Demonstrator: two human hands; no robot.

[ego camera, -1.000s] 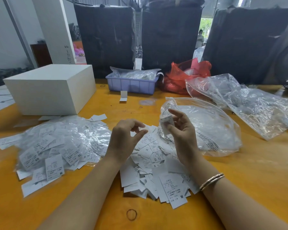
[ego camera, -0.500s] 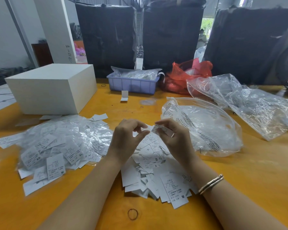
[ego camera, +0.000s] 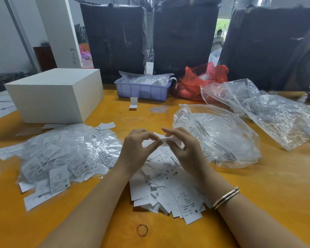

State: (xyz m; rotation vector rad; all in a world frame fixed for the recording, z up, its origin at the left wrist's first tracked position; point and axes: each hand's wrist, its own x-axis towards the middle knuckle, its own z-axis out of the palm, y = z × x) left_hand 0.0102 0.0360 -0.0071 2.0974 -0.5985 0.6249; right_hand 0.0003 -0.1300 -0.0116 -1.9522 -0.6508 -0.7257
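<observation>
Pinching a small white label (ego camera: 170, 140) between both hands, I hold it above the loose label pile (ego camera: 168, 187), long side running left to right. My left hand (ego camera: 138, 153) grips one end, my right hand (ego camera: 186, 151) the other. A clear bag (ego camera: 222, 140) lies just right, bagged labels (ego camera: 64, 154) left.

box (ego camera: 50, 97) behind bagged labels (ego camera: 61, 154), tray (ego camera: 141, 90) behind loose labels (ego camera: 168, 190)

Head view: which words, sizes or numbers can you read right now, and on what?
"XS": white paper tag, plastic-covered left heap.
"XL": neighbouring tag, same heap.
"M": front tag, same heap.
"XS", "S": loose middle pile of tags.
"M": nearest tag of that pile.
Too blurred: small white tag pinched by left hand and right hand, clear plastic bag's black print, white pillar's handwriting.
</observation>
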